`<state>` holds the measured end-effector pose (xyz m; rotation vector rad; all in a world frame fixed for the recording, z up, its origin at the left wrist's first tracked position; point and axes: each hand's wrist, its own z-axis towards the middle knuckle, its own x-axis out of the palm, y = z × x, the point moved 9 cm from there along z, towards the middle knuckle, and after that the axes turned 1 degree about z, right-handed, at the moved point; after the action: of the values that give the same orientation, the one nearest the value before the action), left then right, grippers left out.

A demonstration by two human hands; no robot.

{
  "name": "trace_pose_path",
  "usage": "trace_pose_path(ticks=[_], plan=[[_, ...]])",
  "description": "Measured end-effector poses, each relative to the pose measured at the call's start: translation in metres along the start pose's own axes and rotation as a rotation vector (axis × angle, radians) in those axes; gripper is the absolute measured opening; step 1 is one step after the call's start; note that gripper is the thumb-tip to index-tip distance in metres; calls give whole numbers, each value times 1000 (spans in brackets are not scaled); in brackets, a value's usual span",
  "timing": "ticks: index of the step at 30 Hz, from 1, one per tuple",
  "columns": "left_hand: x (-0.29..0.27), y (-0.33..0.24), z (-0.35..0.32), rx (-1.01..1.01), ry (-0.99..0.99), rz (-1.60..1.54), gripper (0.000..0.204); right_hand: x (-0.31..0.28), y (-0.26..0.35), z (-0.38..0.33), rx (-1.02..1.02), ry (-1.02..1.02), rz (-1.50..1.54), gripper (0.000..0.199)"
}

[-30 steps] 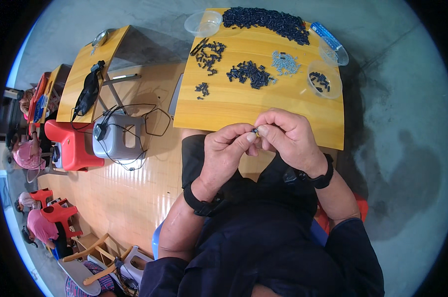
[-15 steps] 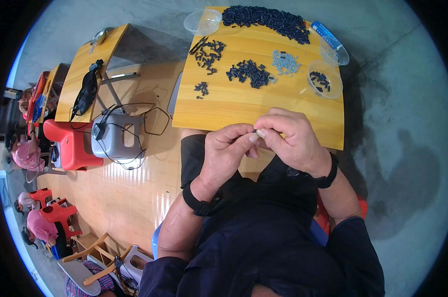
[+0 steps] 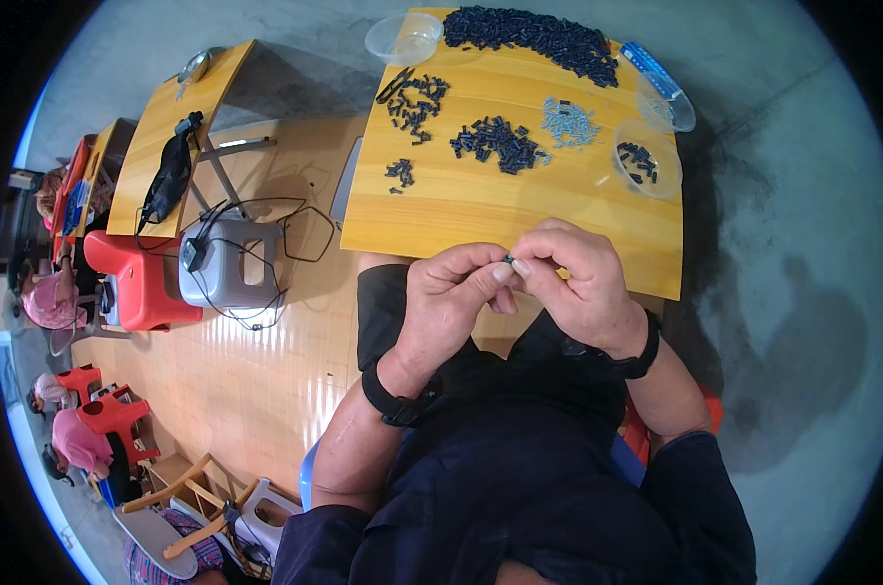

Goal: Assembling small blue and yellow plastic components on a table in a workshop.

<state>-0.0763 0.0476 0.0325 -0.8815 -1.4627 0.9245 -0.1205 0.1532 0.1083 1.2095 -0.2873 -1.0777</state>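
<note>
Close to the table's near edge, my left hand [image 3: 453, 291] pinches a tiny dark piece [image 3: 509, 259] between thumb and forefinger. My right hand [image 3: 580, 283] meets it there, thumb and forefinger closed on the piece's other side; its tip is mostly hidden by the fingers. Beyond my hands on the yellow table [image 3: 519, 216] lie a heap of short black tube-like pieces [image 3: 498, 144] and a pile of small light grey-blue parts [image 3: 569, 125]. A clear round bowl [image 3: 672, 174] at the right holds several black pieces.
A large black heap [image 3: 534, 37] fills the far edge, between a clear bowl [image 3: 403, 39] and a blue box [image 3: 653, 70]. Black tweezers [image 3: 395, 86] lie by smaller piles at left. A second table [image 3: 134, 185], grey stool [image 3: 229, 268] with cables, red chair [image 3: 139, 283] and people are further left.
My right hand has shifted slightly right and down, and its fingers have drawn a little back from my left fingertips. More of the dark piece shows between them. The head view moved slightly.
</note>
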Motion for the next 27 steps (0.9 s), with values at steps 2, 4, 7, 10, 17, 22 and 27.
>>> trace_pose_path(ticks=[2, 4, 7, 10, 17, 22, 27], plan=[[0, 1, 0, -4, 1, -18, 12, -1, 0, 0, -15, -1, -20, 7], [1, 2, 0, -52, 5, -27, 11, 2, 3, 0, -65, 56, -54, 9], [3, 4, 1, -57, 46, 19, 10, 5, 8, 0, -133, 109, -139, 11], [2, 9, 0, -114, 28, 25, 10, 8, -2, -3, -70, 129, -85, 11], [-3, 18, 8, -89, 21, 15, 11, 16, -71, -15, 443, 102, 448, 4], [-12, 27, 6, -120, -8, 58, 10, 13, -180, 2, 617, -14, 6, 9], [-26, 37, 1, -113, -61, 71, 12, 22, -180, 50, 275, -23, -423, 11]])
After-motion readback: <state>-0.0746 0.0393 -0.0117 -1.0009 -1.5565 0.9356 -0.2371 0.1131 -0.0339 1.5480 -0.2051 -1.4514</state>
